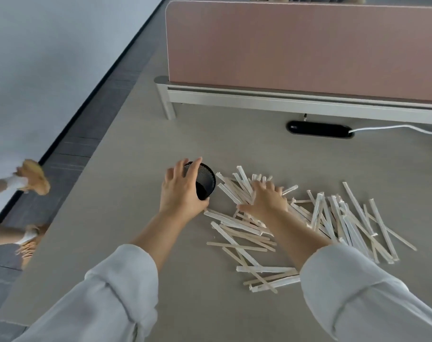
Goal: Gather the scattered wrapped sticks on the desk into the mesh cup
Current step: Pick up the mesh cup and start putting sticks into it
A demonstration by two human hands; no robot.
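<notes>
Steadying the black mesh cup (205,181) in a closed left hand (179,191) grip, the open right hand (265,199) presses flat on light, stiff, slippery wrapped sticks (333,218) strewn over the desk (136,169), probably best pinched mid-length in small bundles.

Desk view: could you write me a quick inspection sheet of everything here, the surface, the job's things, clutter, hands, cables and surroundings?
Surface: beige desk, flat and mostly bare on its left half.
Job's things: black mesh cup, tipped toward the pile, apparently empty; wrapped sticks scattered in a loose heap to its right.
Clutter: nothing seen.
Hands: left hand grips the cup; right hand lies open, palm down, on the sticks.
Cables: white cable runs from a black oval desk port.
Surroundings: pink divider panel behind; another person's legs and tan shoes at the left.
</notes>
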